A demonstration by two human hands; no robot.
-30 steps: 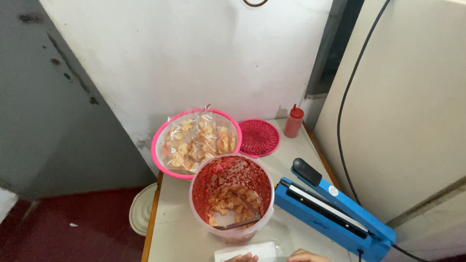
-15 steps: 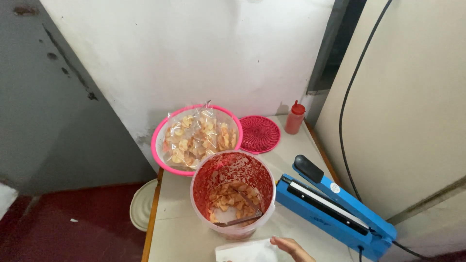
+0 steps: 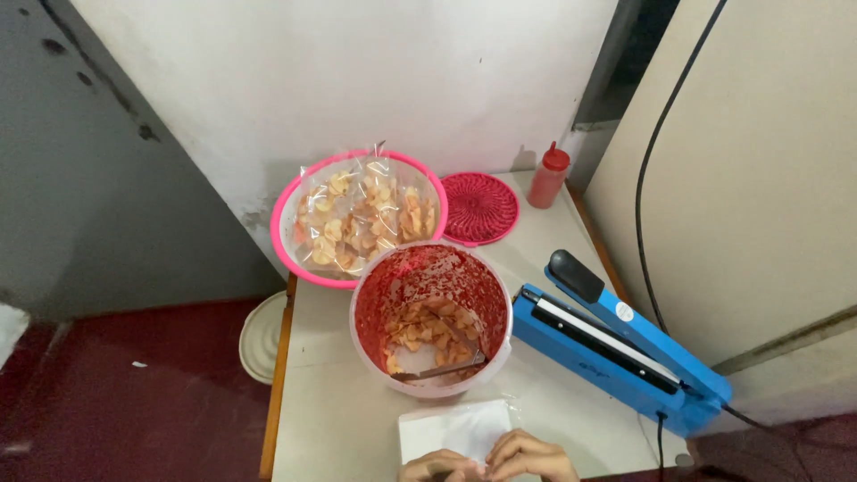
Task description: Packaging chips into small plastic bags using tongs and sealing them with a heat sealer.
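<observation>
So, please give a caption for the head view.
Both hands hold a clear bag beside a chip bucket and blue sealer.

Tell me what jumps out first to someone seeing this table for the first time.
The big round tub, its inside smeared red, sits mid-table with pale chips and a metal utensil in it. Behind it, a pink basin holds clear bags of chips, and a bright blue heat sealer lies on the right with its arm raised. At the near edge, the left hand and right hand meet at a flat clear bag.
</observation>
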